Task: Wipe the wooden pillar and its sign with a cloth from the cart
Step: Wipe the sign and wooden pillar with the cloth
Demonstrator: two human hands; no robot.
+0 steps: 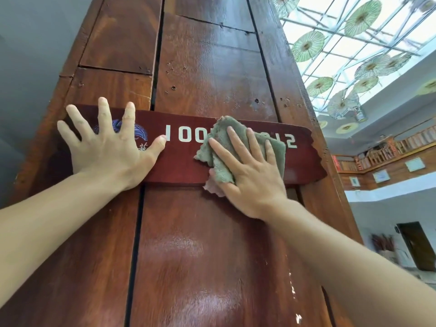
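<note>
A tall wooden pillar [207,67] of dark reddish planks fills the view. Across it runs a dark red sign [184,159] with white numerals and a blue emblem at its left end. My left hand [106,142] lies flat on the sign's left part, fingers spread, covering most of the emblem and holding nothing. My right hand [250,171] presses a folded grey-green cloth [224,135] flat against the sign's right half. The cloth hides the middle numerals. A pale pink corner of the cloth shows under my thumb.
A grey wall [30,67] stands to the left of the pillar. To the right, a glass ceiling hung with green paper umbrellas [306,46], a wooden balcony railing [387,149] and a dark doorway [415,246] lie farther off.
</note>
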